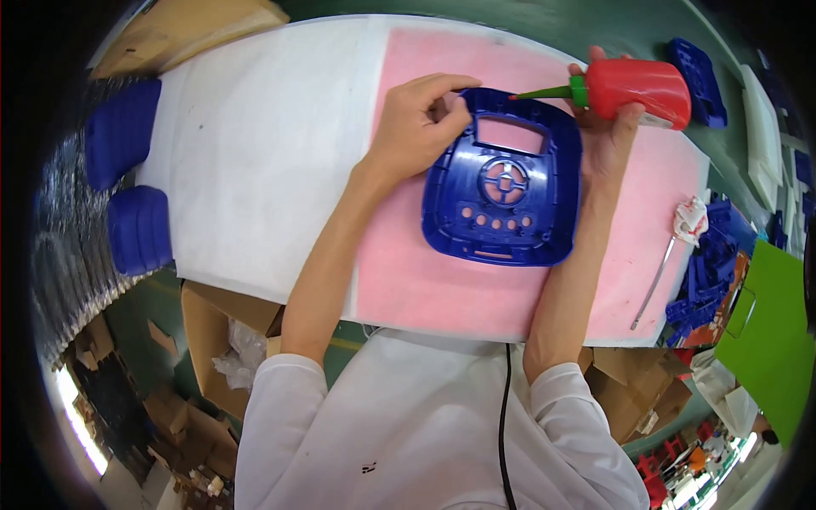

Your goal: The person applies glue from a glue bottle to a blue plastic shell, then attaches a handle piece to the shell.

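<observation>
**Red squeeze bottle held with its tip at the rim of a blue plastic housing**

Taking the blue plastic housing as the centre of the dial, it sits above the pink sheet with its shallow walls facing up; whether it rests there or is held clear, I cannot tell. A rectangular window opens toward 12 o'clock, a round grille lies at the middle, and a row of small round holes runs toward 6.

At 10 o'clock, the left hand grips the housing's corner, thumb and fingers bent around the edge. At 2 o'clock, the right hand is closed around the red squeeze bottle, which is tipped onto its side. Its green nozzle points toward 9, and the reddish tip is at the housing's 12 o'clock rim; contact is unclear.

Beyond the bottle, also at 2, is another blue plastic part. Between 3 and 4 o'clock a thin metal rod lies on the pink sheet, with a red-stained white wad at its far end. Just beside it, at 4, is a heap of small blue plastic pieces. Two blue panels stand at 9 o'clock, by the white table cover.
</observation>
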